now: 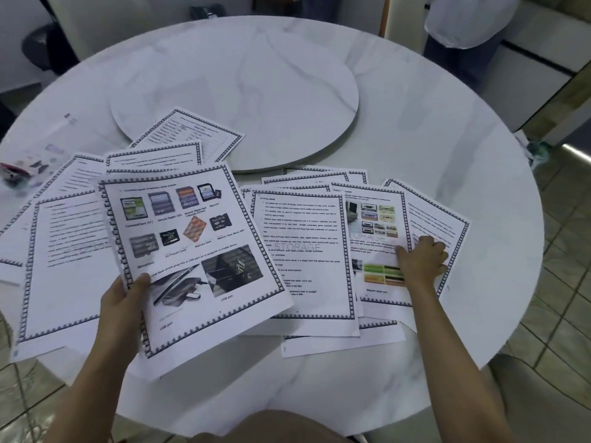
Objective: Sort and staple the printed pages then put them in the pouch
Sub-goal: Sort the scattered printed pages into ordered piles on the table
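My left hand (125, 300) grips the lower left edge of a printed page with memory-card pictures (195, 247), held tilted above the table. My right hand (421, 262) rests fingers-down on a page with colour pictures (374, 235) in the right spread. Other bordered pages lie fanned out: a text page headed optical discs (300, 251), a text page at far right (438, 219), and several pages at left (70, 251). A clear pouch (51, 155) lies at the far left edge, with a small red and black object (14, 171) beside it, too blurred to name.
The round white marble table (447, 139) has a raised turntable disc (256, 91) at its centre. A person in a white top (463, 20) stands beyond the far right rim. Chairs stand behind the table. Tiled floor shows at right.
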Demonstrator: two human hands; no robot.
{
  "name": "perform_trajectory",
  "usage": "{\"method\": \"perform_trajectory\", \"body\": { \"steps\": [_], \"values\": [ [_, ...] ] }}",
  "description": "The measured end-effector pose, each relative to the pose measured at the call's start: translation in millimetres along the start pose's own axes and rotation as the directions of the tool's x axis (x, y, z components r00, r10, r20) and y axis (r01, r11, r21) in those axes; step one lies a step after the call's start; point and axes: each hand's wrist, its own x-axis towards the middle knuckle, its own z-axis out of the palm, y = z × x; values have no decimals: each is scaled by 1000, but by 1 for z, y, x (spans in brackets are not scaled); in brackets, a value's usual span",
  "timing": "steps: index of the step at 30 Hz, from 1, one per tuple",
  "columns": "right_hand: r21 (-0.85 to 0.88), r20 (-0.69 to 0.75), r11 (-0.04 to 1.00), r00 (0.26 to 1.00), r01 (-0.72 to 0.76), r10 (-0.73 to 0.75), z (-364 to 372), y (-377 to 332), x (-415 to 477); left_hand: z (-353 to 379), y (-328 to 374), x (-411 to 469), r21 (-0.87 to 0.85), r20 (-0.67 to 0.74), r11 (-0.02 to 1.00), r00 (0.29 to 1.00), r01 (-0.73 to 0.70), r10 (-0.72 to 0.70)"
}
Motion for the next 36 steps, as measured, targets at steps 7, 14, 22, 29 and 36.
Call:
{"method": "perform_trajectory", "body": {
  "steps": [7, 14, 22, 29, 36],
  "values": [
    [124, 16, 991, 999, -48, 46, -2, -1, 8, 5, 5, -3, 11, 9, 1000, 1000, -2, 2],
    [352, -88, 928, 992, 119, -94, -25, 7, 11, 1, 7, -6, 13, 10, 1000, 1000, -15, 15],
    [470, -306, 877, 951, 103, 52, -78, 23, 35, -2, 6, -8, -63, 5, 998, 1000, -12, 12],
    [584, -321, 805, 940, 102, 114, -105, 24, 46, -5, 7, -5, -74, -13, 997, 1000, -8, 7],
    [667, -227, 735, 973, 121, 47, -86, 0, 30, -7, 9, -7, -92, -1, 996, 1000, -15, 15]
  ]
}}
